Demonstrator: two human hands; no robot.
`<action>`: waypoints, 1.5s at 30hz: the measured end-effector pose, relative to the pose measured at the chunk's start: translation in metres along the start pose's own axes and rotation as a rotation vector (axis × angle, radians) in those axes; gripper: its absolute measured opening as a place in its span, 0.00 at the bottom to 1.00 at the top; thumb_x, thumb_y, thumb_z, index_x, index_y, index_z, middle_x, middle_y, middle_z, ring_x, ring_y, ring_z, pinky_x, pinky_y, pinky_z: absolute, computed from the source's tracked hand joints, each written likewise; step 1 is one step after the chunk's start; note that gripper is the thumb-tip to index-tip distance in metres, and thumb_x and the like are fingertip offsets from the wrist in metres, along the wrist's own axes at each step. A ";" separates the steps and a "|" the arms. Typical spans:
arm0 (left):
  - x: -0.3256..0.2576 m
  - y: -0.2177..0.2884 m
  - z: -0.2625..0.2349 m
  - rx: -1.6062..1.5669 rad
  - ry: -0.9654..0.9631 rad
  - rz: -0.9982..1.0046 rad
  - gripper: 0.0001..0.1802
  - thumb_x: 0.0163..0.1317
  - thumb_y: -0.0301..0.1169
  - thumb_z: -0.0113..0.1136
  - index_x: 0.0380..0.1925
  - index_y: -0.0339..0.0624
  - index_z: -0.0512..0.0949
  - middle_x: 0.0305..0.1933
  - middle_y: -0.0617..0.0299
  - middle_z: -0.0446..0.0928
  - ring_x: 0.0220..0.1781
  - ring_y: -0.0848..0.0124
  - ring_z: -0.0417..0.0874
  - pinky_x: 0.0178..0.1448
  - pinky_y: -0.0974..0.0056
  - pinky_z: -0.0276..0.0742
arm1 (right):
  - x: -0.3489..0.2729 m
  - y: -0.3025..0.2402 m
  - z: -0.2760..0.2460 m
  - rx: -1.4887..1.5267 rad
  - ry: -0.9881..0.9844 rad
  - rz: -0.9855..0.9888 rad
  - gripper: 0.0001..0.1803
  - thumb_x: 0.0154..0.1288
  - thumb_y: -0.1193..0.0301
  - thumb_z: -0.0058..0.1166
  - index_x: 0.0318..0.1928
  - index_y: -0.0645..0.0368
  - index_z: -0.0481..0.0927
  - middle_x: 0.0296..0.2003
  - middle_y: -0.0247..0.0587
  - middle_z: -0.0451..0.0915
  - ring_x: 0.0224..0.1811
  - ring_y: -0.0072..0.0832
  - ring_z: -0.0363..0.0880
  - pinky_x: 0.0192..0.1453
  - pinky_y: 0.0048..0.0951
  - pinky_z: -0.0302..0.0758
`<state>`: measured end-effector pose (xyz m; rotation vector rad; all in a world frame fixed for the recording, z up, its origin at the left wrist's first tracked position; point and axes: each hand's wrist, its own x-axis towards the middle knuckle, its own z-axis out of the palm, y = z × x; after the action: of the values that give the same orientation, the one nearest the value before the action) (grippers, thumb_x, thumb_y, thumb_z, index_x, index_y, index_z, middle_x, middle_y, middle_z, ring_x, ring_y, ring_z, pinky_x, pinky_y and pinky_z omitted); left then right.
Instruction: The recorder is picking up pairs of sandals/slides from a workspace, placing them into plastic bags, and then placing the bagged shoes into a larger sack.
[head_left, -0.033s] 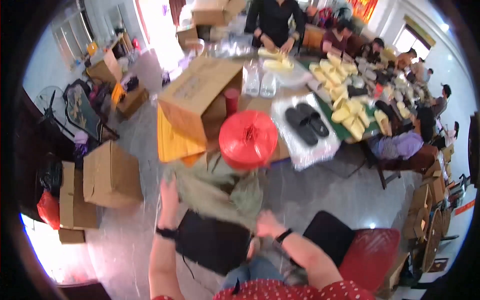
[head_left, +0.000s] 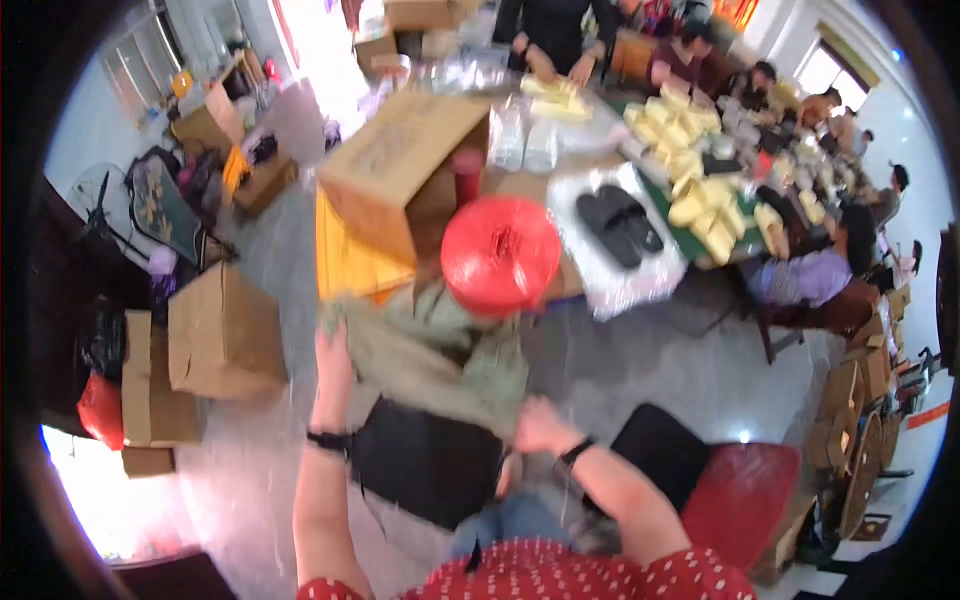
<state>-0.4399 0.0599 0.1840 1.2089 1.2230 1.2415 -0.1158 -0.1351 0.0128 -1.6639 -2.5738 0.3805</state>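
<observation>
An olive-green cloth (head_left: 430, 355) is stretched between my two hands above a black seat (head_left: 425, 465). My left hand (head_left: 334, 360) is closed on its left side, and my right hand (head_left: 541, 425) grips its lower right corner. Blur hides the fine detail of the fingers. Just beyond the cloth, a big round red roll of plastic twine (head_left: 500, 255) sits at the near edge of the table. Behind it an open cardboard box (head_left: 400, 160) lies on its side with a dark red cylinder (head_left: 465, 175) at its mouth.
Black slippers (head_left: 618, 225) rest on clear plastic bags (head_left: 620, 285). Yellow slippers (head_left: 708, 215) are heaped farther right. A person in black (head_left: 555, 45) works across the table, others along it. A carton (head_left: 225, 335) stands left; a red chair (head_left: 745, 500) stands right.
Table and floor sit slightly higher or lower in the picture as the view tilts. Both hands keep hold of the cloth.
</observation>
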 end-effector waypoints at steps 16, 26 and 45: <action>0.036 0.017 -0.061 -0.277 0.039 -0.277 0.20 0.72 0.34 0.52 0.60 0.39 0.69 0.55 0.60 0.77 0.55 0.67 0.79 0.57 0.61 0.76 | 0.014 -0.041 -0.033 0.466 -0.239 0.067 0.23 0.56 0.56 0.61 0.47 0.57 0.79 0.41 0.50 0.82 0.38 0.46 0.83 0.45 0.41 0.78; 0.061 -0.084 -0.112 -0.387 0.103 -0.287 0.21 0.72 0.33 0.52 0.61 0.39 0.68 0.60 0.59 0.74 0.60 0.63 0.76 0.61 0.57 0.74 | -0.044 -0.010 -0.113 0.174 0.389 0.378 0.14 0.48 0.74 0.59 0.39 0.50 0.84 0.29 0.41 0.79 0.37 0.42 0.78 0.40 0.43 0.75; -0.037 -0.228 -0.090 0.619 0.112 -0.342 0.41 0.55 0.47 0.67 0.66 0.42 0.64 0.63 0.39 0.70 0.63 0.47 0.74 0.61 0.53 0.71 | -0.039 -0.088 -0.011 0.584 0.044 0.464 0.26 0.57 0.63 0.63 0.55 0.56 0.74 0.53 0.49 0.72 0.49 0.45 0.77 0.51 0.44 0.76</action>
<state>-0.5289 0.0242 -0.0444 1.2902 1.8934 0.6985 -0.1760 -0.2030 0.0472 -1.9482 -1.7570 0.9866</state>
